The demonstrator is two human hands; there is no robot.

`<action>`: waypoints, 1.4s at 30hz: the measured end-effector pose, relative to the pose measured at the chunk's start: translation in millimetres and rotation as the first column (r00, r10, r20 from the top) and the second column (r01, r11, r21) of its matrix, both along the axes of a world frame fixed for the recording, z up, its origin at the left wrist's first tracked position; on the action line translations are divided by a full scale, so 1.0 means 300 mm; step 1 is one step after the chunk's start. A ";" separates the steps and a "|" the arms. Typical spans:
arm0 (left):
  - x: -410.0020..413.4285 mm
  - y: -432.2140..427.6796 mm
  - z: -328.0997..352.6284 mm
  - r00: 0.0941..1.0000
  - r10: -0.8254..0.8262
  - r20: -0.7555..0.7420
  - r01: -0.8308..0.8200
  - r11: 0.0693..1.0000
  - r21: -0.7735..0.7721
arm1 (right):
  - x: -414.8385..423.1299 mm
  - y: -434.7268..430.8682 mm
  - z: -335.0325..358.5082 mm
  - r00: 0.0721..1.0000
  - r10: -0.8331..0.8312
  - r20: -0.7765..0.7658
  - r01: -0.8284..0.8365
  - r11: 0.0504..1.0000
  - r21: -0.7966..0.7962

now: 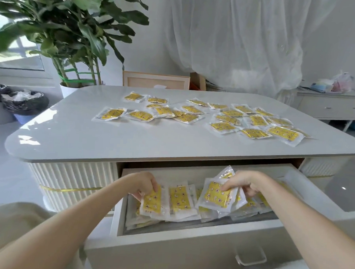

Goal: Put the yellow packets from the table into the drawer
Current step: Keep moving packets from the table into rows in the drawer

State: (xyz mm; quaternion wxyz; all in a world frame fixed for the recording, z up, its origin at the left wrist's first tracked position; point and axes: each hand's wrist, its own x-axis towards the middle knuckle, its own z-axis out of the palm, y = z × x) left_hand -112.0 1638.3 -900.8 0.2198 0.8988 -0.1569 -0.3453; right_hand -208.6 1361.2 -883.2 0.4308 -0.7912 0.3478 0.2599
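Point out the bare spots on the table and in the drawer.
Table: bare along the whole near edge and the left side, up to the packets; far middle and right are crowded. Drawer: a bare strip just behind its front wall; the rest is full of packets.

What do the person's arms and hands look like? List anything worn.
The left hand and right hand are bare: no gloves, rings or watch visible. The left forearm and right forearm are sleeveless as far as the view shows.

The left hand (146,184) and right hand (242,182) are bare, like both forearms (81,217); beige cloth (13,220) shows beside the left arm.
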 end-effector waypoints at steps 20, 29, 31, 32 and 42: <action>-0.043 -0.048 -0.078 0.738 -0.662 0.128 0.509 0.671 0.539 | 0.002 0.076 -0.144 0.954 -0.192 0.229 0.177 0.981 0.083; -0.176 -0.294 -0.134 0.765 -0.591 0.256 0.555 0.807 0.202 | 0.006 0.052 -0.098 0.965 -0.193 0.179 0.183 0.981 0.070; -0.172 -0.330 -0.153 0.786 -0.573 0.231 0.538 0.819 0.200 | 0.008 0.027 -0.103 0.957 -0.238 0.167 0.219 0.968 0.125; -0.165 -0.339 -0.163 0.797 -0.562 0.222 0.526 0.826 0.205 | 0.005 0.016 -0.104 0.952 -0.261 0.157 0.239 0.960 0.145; -0.155 -0.383 -0.213 0.705 -0.634 0.318 0.531 0.768 0.358 | -0.002 -0.101 -0.077 0.977 -0.153 0.149 0.202 0.891 -0.407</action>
